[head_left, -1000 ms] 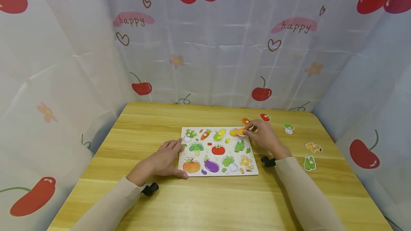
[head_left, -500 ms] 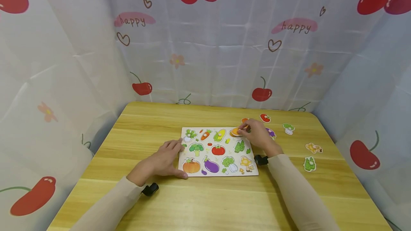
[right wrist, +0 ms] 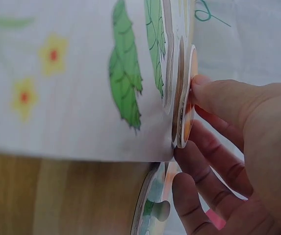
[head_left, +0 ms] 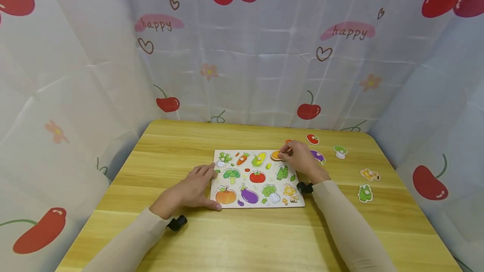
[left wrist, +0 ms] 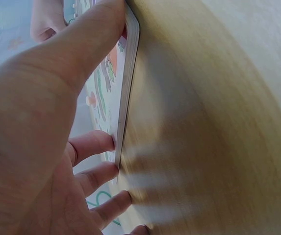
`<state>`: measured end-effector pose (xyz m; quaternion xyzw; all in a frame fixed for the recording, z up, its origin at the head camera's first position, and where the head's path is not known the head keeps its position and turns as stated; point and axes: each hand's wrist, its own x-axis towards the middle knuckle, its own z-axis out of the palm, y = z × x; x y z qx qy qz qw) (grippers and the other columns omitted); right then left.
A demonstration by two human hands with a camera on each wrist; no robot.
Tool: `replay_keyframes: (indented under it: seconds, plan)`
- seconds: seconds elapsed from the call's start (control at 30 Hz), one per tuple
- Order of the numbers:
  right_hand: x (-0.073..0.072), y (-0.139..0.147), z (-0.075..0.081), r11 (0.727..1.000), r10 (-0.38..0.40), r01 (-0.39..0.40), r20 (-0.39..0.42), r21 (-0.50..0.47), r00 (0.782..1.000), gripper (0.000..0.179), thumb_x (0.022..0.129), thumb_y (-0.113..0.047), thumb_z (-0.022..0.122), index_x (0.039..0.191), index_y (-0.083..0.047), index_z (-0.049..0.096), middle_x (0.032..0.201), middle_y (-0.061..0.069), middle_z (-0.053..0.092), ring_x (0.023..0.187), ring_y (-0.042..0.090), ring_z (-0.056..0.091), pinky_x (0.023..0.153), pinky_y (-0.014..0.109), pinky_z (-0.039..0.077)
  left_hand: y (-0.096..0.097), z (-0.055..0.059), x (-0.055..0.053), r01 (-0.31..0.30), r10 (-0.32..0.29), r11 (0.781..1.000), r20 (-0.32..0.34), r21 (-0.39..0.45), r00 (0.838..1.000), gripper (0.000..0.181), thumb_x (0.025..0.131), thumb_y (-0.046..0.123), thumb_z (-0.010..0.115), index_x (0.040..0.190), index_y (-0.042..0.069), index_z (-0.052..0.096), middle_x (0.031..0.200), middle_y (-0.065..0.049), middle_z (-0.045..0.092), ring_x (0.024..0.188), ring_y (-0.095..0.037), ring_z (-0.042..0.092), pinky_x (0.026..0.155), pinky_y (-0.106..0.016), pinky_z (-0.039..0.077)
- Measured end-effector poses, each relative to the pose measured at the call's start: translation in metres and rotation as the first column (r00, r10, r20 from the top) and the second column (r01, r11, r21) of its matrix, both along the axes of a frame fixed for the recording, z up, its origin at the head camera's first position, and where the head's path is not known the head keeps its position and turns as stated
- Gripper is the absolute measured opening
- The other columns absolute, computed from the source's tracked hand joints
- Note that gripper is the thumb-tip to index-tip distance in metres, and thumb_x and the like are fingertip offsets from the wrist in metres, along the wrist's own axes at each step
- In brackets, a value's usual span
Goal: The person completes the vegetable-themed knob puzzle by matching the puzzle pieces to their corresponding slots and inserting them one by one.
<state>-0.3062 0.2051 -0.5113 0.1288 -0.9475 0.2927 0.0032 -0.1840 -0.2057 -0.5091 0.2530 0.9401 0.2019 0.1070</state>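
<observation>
Puzzle board (head_left: 271, 174) on the bench (head_left: 245, 236) holds a radish piece (head_left: 223, 159), carrot piece (head_left: 242, 160) and corn piece (head_left: 259, 159). The right grip (head_left: 303, 159), narrow, pinches an orange piece (head_left: 275, 155) at the board's far right corner. The left grip (head_left: 193, 187), spread wide, touches its left edge.

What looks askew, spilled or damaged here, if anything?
Just the orange piece: pinched by the right hand, it stands raised off the board instead of flush. Nothing appears spilled or damaged.
</observation>
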Motion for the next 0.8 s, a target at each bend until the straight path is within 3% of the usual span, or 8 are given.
replay_keyframes:
  seconds: [0.33, 0.8]
  plan:
    - [-0.0026, -0.0016, -0.0008, 1.0, -0.018, 0.018, 0.047, 0.002, 0.999, 0.014, 0.11, -0.025, 0.085, 0.115, -0.013, 0.084, 0.116, 0.01, 0.078, 0.104, 0.026, 0.068, 0.09, 0.037, 0.06, 0.0, 0.0013, 0.0011, -0.002, 0.002, 1.0, -0.002, -0.001, 1.0, 0.109, 0.088, 0.065, 0.099, 0.161, 0.0, 0.051, 0.189, -0.031, 0.03, 0.169, -0.058, 0.035, 0.14, -0.074, 0.032]
    - [-0.0012, -0.0032, -0.0007, 1.0, -0.018, 0.018, 0.051, -0.008, 0.999, 0.013, 0.11, -0.024, 0.085, 0.115, -0.012, 0.085, 0.114, 0.009, 0.078, 0.103, 0.025, 0.068, 0.09, 0.036, 0.06, 0.0007, 0.0041, 0.0027, 0.0, 0.0, 1.0, -0.005, 0.0, 1.0, 0.109, 0.088, 0.064, 0.099, 0.161, -0.001, 0.052, 0.188, -0.033, 0.031, 0.168, -0.059, 0.036, 0.14, -0.074, 0.032]
